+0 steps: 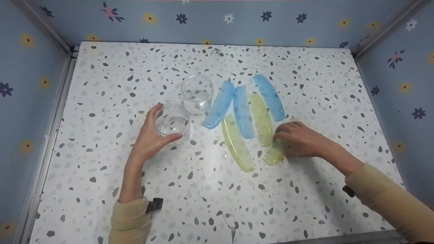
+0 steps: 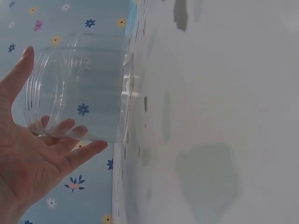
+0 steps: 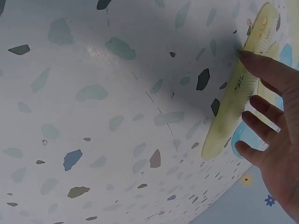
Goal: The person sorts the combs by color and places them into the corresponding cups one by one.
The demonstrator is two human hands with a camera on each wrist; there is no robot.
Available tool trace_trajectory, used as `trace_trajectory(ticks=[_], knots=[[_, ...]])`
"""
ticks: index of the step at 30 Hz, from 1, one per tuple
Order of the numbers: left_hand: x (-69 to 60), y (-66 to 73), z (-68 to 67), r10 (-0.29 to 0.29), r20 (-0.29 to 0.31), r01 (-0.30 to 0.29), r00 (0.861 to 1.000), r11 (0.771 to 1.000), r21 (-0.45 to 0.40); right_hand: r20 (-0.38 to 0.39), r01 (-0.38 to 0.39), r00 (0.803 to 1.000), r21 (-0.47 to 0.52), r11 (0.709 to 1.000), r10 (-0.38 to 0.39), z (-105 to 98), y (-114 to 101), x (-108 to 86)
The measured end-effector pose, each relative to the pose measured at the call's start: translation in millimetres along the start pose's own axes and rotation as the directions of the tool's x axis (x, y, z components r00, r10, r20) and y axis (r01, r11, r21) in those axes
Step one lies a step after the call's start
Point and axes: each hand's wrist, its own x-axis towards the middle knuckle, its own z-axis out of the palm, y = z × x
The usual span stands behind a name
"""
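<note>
My left hand holds a clear jar from its left side, thumb at the front and fingers behind. In the left wrist view the fingers show through the wall of the jar. A second clear jar stands just behind it. My right hand grips a yellow comb lying on the table, partly hidden by the hand. In the right wrist view the thumb crosses this comb, with the fingers along its toothed side.
Left of the right hand lie two more yellow combs, a front one and a back one. Three blue combs lie around them: left, middle and right. Flowered panels border the speckled table.
</note>
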Motion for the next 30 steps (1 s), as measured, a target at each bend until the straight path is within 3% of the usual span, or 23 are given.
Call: trace_trajectory(ticks=[17, 30], knots=[[3.7, 9.8, 11.9, 0.025, 0.047, -0.024, 0.999, 1.0, -0.018, 0.01, 0.018, 1.0, -0.032, 0.999, -0.018, 0.5, -3.9, 2.6], [-0.2, 16.7, 26.3, 0.011, 0.071, -0.012, 0.997, 1.0, 0.002, -0.021, 0.06, 0.998, -0.075, 0.995, -0.062, 8.1, -5.4, 3.8]])
